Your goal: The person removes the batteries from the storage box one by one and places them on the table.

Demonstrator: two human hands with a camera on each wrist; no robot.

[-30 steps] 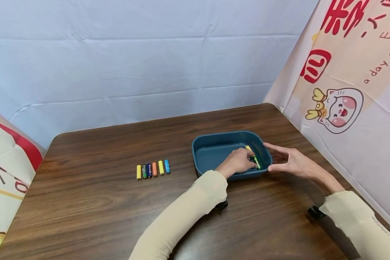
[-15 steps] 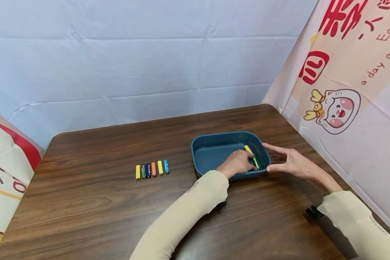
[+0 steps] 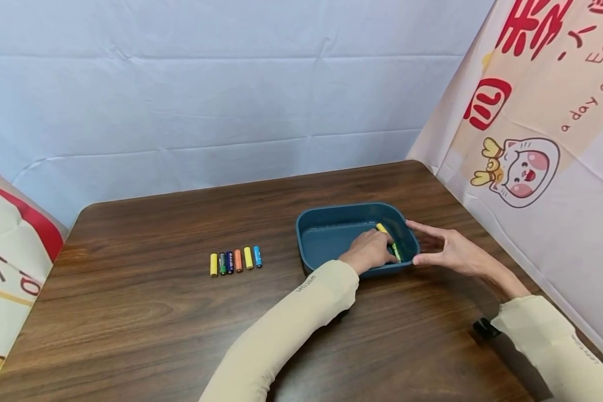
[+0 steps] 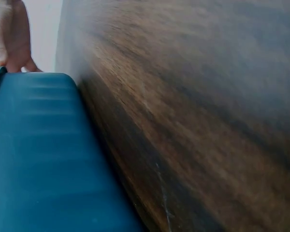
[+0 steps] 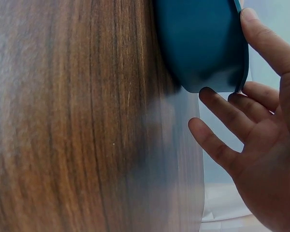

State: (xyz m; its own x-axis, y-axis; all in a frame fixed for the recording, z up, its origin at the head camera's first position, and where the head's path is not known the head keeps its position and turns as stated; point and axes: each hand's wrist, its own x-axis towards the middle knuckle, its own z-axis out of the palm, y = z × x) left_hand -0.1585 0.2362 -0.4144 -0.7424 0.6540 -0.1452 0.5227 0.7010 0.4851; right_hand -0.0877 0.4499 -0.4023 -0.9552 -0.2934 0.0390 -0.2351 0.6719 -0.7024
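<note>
In the head view, my left hand reaches into a dark blue plastic box, thumb and index finger at a green battery near the right wall. Just beyond those fingers, a yellow battery lies along the same wall, partly covered. My right hand holds the box's right end, thumb on the near corner and fingers farther back. In the right wrist view, the right thumb touches the rim of the box and the fingers are spread. The left wrist view has only the box's outer side; the left fingers are hidden there.
Left of the box, several batteries stand in a row on the brown wooden table: yellow, green, dark blue, orange, yellow and light blue. A white cloth hangs behind the table, and a printed one at the right.
My left hand has shifted slightly within the box, and the yellow battery's exposed end has moved a little to the left. The right hand stays on the box's end; the row is unchanged.
</note>
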